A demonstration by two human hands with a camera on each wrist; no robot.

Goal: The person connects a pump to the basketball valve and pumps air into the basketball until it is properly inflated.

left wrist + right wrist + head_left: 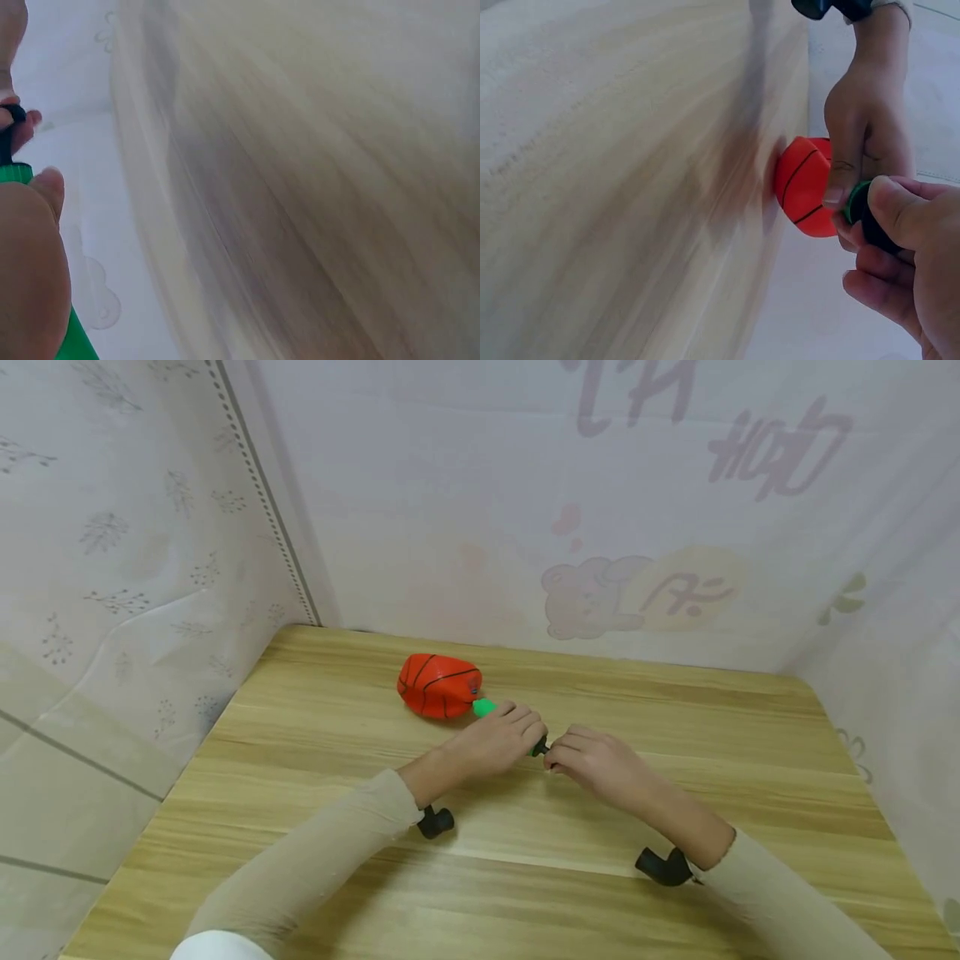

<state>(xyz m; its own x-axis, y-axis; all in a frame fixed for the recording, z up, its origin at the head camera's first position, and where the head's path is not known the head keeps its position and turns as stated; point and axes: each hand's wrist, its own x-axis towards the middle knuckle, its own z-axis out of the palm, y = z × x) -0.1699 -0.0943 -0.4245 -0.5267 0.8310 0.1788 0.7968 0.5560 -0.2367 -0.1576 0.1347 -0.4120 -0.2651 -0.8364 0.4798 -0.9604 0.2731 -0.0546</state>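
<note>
A partly deflated red toy basketball (438,687) with black lines lies toward the back of the table. Its right side meets the tip of a green hand pump (484,707). My left hand (495,743) grips the pump's green barrel, covering most of it. The black pump handle (877,229) is pinched between the thumb and fingers of my right hand (607,768). In the left wrist view a short length of black rod shows between the green collar (15,173) and the right hand's fingers. Whether the tip sits inside the ball cannot be made out.
The wood-grain table (360,893) reaches back to a printed cloth wall (450,527), with more cloth at both sides. A black wrist camera (435,821) hangs under the left forearm, another black wrist camera (665,866) under the right.
</note>
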